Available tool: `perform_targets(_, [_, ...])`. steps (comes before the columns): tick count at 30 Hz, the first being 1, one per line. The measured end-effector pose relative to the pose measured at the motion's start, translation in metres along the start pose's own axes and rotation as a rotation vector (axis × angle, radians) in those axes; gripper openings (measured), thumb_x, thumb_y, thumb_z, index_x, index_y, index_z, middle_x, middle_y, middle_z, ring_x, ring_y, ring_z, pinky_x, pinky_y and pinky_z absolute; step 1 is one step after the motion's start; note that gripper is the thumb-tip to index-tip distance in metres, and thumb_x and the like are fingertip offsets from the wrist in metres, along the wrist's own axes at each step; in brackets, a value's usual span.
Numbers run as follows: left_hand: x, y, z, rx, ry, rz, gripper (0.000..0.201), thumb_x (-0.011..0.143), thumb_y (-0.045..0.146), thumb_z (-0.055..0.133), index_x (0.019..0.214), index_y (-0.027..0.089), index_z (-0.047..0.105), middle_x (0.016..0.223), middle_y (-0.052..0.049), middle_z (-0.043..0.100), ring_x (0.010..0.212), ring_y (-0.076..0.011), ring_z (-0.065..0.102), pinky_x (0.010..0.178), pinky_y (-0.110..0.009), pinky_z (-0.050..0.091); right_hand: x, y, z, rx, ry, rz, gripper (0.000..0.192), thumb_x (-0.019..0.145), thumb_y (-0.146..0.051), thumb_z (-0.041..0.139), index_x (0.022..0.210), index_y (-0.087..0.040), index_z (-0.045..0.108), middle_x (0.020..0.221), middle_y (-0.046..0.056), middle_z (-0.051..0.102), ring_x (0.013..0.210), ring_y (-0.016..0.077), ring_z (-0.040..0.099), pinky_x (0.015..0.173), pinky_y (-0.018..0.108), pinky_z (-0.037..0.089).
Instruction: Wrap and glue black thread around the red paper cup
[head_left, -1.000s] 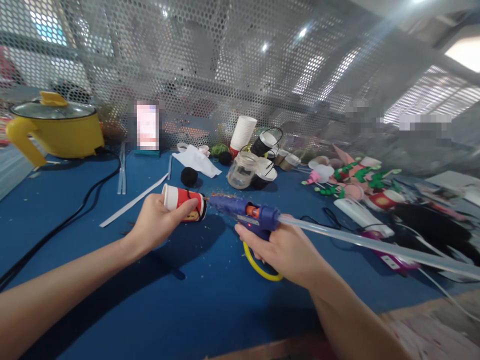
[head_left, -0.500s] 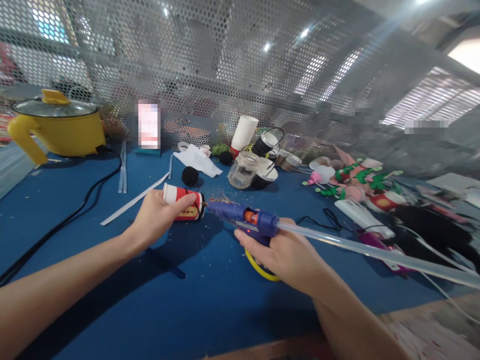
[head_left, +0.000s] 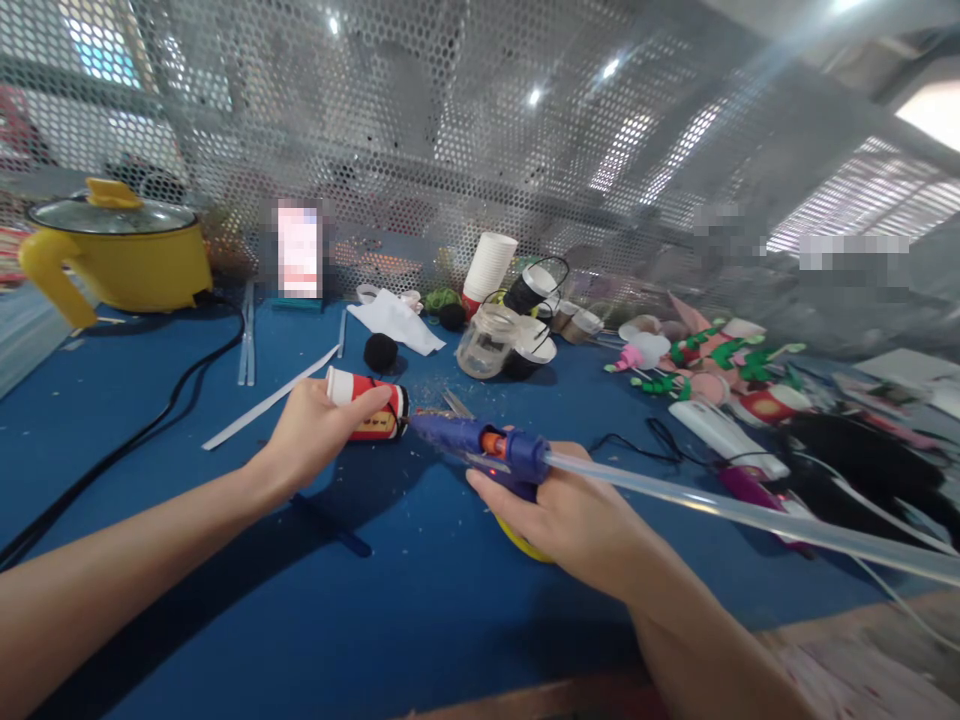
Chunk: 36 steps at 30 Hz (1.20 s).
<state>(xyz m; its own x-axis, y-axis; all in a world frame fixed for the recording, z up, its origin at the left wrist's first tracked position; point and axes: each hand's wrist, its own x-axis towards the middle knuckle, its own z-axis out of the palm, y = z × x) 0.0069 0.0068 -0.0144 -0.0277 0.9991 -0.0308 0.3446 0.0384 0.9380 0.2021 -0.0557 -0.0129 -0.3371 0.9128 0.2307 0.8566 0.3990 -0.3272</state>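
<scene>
My left hand is closed around a red and white paper cup, which lies on its side with its dark base facing right. A black cord crosses the cup near my thumb. In my right hand is a blue glue gun with a long clear glue stick running out of its back. Its nozzle is at the cup's base; whether it touches, I cannot tell. Behind the gun, scissors blades show, and a yellow loop is partly hidden under my right hand. A black ball of yarn sits behind the cup.
A yellow electric pot stands back left, its black cable running forward. Beyond the cup are a phone, white paper, a clear jar and stacked cups. Craft pieces and a white power strip lie right.
The glue gun has shifted slightly left and down along the cup's base, uncovering the scissors blades behind it. My left hand and the cup have stayed nearly still.
</scene>
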Motion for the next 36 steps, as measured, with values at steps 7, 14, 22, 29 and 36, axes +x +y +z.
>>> perform_targets(7, [-0.001,0.001,-0.001,0.0,-0.002,-0.018,0.03,0.063,0.032,0.061,0.045,0.016,0.043,0.031,0.01,0.026,0.027,-0.0023,0.019,0.027,-0.018,0.01,-0.001,-0.001,-0.001,0.04,0.016,0.015,0.02,0.079,-0.033,0.044,0.064,-0.02,0.049,0.05,-0.004,0.045,0.04,0.009,0.038,0.043,0.023,0.029])
perform_targets(14, [0.0,-0.002,0.0,-0.005,-0.005,0.054,0.032,0.063,0.031,0.061,0.042,0.017,0.04,0.031,0.01,0.023,0.028,-0.0028,0.018,0.028,-0.019,0.013,0.0,-0.002,-0.003,0.086,0.047,0.054,0.016,0.077,-0.034,0.046,0.076,-0.02,0.055,0.054,-0.002,0.053,0.041,0.0111,0.043,0.043,0.024,0.033])
perform_targets(22, [0.0,-0.01,0.001,0.004,-0.043,0.26,0.03,0.062,0.035,0.06,0.045,0.014,0.047,0.043,0.005,0.039,0.04,-0.0053,0.031,0.035,-0.018,0.025,0.006,-0.007,-0.009,0.133,0.086,0.127,0.022,0.076,-0.034,0.048,0.062,-0.019,0.055,0.052,0.0,0.057,0.052,0.0153,0.054,0.05,0.025,0.04])
perform_targets(29, [-0.004,-0.014,0.001,0.032,-0.051,0.407,0.031,0.065,0.032,0.059,0.042,0.014,0.046,0.041,0.006,0.036,0.039,-0.0054,0.031,0.036,-0.018,0.027,0.008,-0.009,-0.011,0.202,0.045,0.209,0.027,0.078,-0.036,0.044,0.064,-0.018,0.058,0.042,-0.002,0.051,0.04,0.013,0.05,0.045,0.024,0.04])
perform_targets(36, [-0.005,-0.018,-0.001,0.14,-0.058,0.533,0.025,0.069,0.033,0.056,0.053,0.013,0.058,0.047,0.002,0.05,0.044,-0.0085,0.042,0.042,-0.019,0.035,0.01,-0.006,-0.012,0.285,0.008,0.238,0.026,0.077,-0.037,0.044,0.068,-0.016,0.058,0.04,-0.003,0.05,0.036,0.0112,0.05,0.042,0.022,0.042])
